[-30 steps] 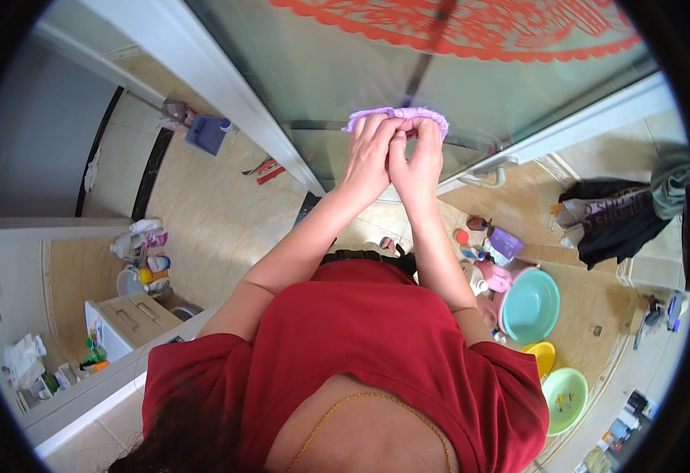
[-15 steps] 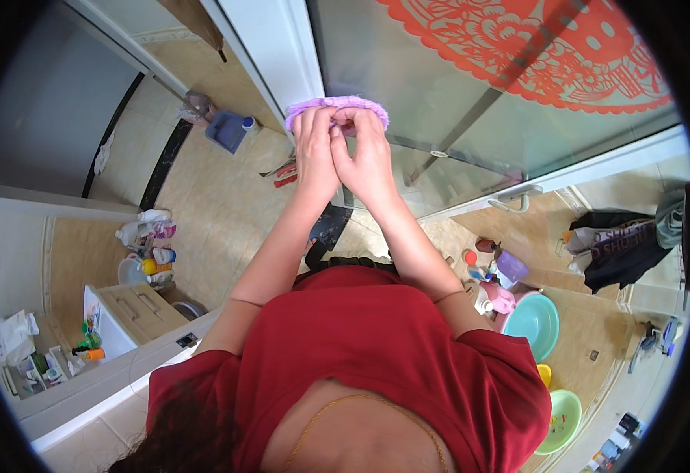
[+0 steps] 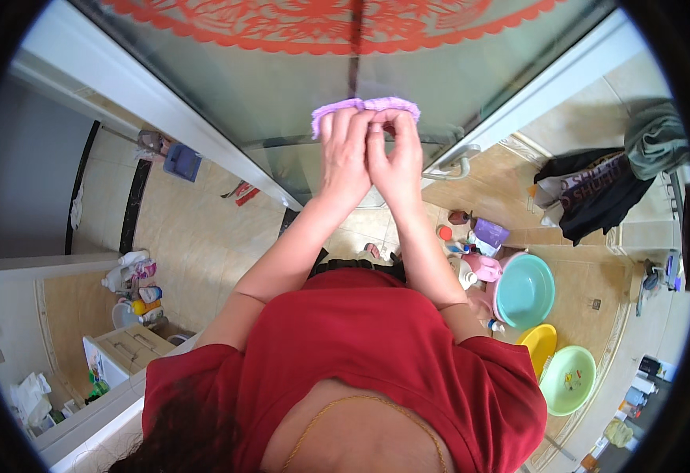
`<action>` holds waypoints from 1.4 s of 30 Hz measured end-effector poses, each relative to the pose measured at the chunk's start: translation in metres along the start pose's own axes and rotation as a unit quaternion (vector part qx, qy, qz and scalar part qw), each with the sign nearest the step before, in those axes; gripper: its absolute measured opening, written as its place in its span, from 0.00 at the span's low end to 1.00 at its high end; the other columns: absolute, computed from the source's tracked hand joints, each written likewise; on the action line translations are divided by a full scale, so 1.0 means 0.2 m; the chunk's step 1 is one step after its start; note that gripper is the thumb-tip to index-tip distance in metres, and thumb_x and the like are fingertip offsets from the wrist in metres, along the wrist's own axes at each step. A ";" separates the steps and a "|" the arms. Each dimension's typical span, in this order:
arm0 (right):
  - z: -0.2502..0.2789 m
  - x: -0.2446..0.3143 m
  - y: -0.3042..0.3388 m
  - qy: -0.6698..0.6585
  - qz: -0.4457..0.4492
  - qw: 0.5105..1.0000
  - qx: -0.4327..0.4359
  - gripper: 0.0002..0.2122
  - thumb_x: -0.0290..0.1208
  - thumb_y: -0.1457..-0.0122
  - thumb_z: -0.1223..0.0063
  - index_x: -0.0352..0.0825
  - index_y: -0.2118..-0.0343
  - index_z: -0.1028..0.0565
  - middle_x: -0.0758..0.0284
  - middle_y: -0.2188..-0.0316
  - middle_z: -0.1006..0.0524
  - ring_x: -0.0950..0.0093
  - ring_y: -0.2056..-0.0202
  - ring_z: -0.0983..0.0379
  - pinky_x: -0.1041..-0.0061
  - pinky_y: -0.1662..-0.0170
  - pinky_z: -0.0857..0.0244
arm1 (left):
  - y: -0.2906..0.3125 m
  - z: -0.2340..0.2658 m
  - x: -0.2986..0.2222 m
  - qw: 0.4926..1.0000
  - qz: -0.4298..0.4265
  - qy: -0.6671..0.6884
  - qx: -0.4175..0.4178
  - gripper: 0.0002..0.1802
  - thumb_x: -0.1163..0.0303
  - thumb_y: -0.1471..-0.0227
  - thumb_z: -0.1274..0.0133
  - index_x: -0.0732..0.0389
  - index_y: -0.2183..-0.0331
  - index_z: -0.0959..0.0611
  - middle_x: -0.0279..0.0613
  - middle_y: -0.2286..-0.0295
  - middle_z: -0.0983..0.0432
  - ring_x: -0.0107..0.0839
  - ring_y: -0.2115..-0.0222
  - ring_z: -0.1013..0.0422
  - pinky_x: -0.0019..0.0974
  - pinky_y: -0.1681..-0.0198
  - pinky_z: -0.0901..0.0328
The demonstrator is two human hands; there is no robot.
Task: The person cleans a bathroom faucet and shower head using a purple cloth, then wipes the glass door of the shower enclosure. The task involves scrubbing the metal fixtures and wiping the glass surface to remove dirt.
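Observation:
A purple cloth (image 3: 337, 108) lies folded along the upper side of my fingers, against the glass door (image 3: 258, 87). My left hand (image 3: 345, 158) curls its fingers onto the cloth's left part. Close beside it, my right hand (image 3: 394, 154) pinches the right part, thumb and fingers forming a small loop. The two hands touch at the thumbs. Most of the cloth's underside is hidden by the fingers. A red paper-cut decoration (image 3: 282, 27) is on the glass above the cloth.
To the right of my hands juts the door handle (image 3: 464, 164). Dark clothes (image 3: 605, 193) hang farther right. Basins in teal (image 3: 524, 292), yellow (image 3: 540, 344) and green (image 3: 569, 381) stand at the right. Bottles (image 3: 136, 276) and a blue dustpan (image 3: 182, 162) are at the left.
My hands and the purple cloth have gone from beside the white door frame to the middle of the glass, nearer the handle. The whole view has shifted too.

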State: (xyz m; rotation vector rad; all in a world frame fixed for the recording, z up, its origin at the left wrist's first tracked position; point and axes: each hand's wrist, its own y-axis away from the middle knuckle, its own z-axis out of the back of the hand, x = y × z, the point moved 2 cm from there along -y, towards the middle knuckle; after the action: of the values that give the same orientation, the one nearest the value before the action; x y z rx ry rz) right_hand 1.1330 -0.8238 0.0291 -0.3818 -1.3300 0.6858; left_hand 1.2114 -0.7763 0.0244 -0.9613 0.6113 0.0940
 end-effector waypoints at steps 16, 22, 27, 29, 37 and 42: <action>0.45 -0.21 -0.08 0.098 -0.056 0.992 -0.059 0.06 0.20 0.48 0.52 0.29 0.67 0.31 0.59 0.70 0.28 0.64 0.68 0.30 0.67 0.62 0.35 | -0.04 -0.37 -0.30 0.991 -0.019 0.072 0.111 0.22 0.75 0.57 0.46 0.61 0.56 0.26 0.44 0.60 0.33 0.46 0.58 0.37 0.44 0.56 0.38; 0.18 -0.08 -0.02 0.079 -0.003 0.997 -0.015 0.06 0.19 0.50 0.51 0.29 0.68 0.31 0.59 0.70 0.29 0.61 0.65 0.32 0.67 0.60 0.36 | 0.00 -0.14 -0.12 0.997 0.011 0.039 0.065 0.18 0.76 0.56 0.46 0.62 0.58 0.25 0.47 0.60 0.32 0.48 0.58 0.37 0.44 0.55 0.39; -0.14 0.06 0.04 0.022 0.020 0.999 0.028 0.05 0.19 0.51 0.50 0.30 0.70 0.31 0.60 0.71 0.29 0.62 0.67 0.31 0.67 0.61 0.36 | 0.01 0.15 0.10 1.000 0.012 -0.024 0.011 0.14 0.74 0.57 0.46 0.61 0.63 0.24 0.43 0.64 0.31 0.45 0.61 0.35 0.43 0.58 0.39; -0.28 0.11 0.07 -0.001 0.019 0.998 0.052 0.05 0.20 0.51 0.49 0.30 0.69 0.30 0.60 0.71 0.29 0.63 0.68 0.31 0.67 0.61 0.36 | 0.02 0.27 0.18 0.998 0.037 -0.041 0.006 0.15 0.76 0.58 0.47 0.62 0.63 0.24 0.46 0.64 0.30 0.47 0.60 0.35 0.44 0.56 0.39; -0.68 0.26 0.17 -0.080 0.017 0.988 0.130 0.08 0.19 0.51 0.49 0.29 0.67 0.30 0.59 0.68 0.28 0.63 0.65 0.31 0.67 0.59 0.37 | 0.07 0.60 0.43 0.988 0.067 -0.131 -0.053 0.14 0.77 0.60 0.48 0.61 0.65 0.25 0.46 0.64 0.30 0.47 0.60 0.36 0.45 0.56 0.40; -0.67 0.27 0.17 -0.126 -0.010 0.980 0.154 0.08 0.21 0.49 0.50 0.29 0.64 0.30 0.57 0.67 0.28 0.61 0.63 0.30 0.66 0.59 0.35 | 0.08 0.60 0.45 0.987 0.080 -0.128 -0.056 0.14 0.76 0.58 0.50 0.64 0.64 0.26 0.49 0.64 0.31 0.49 0.59 0.36 0.45 0.55 0.42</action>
State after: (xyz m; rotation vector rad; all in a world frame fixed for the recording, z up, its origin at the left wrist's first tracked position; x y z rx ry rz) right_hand 1.2592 -0.7461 0.0196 -0.0310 -1.4354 0.9300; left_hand 1.3333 -0.6893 0.0159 -0.9878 0.4473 0.3928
